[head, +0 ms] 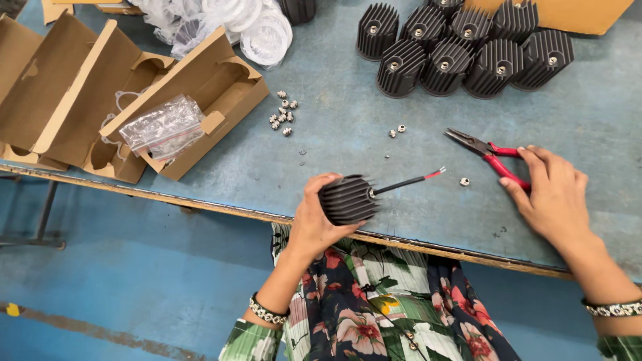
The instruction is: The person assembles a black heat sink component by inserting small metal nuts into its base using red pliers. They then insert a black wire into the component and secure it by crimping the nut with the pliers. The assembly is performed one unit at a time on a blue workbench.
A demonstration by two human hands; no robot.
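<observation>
My left hand [313,217] grips a black finned cylinder [348,199] at the table's near edge. A black cable with red and black wire ends [409,181] sticks out of it to the right. My right hand [552,190] rests over the red handles of long-nose pliers [487,155], which lie on the blue table top [348,120] with their jaws pointing left. A small metal nut [464,181] lies just left of that hand.
Several black finned cylinders [461,50] stand grouped at the back. Small metal nuts [283,112] lie in a loose pile mid-table, two more [396,130] near the pliers. Open cardboard boxes [100,93] with a clear plastic bag [162,126] fill the left; white plastic rings [257,27] lie behind.
</observation>
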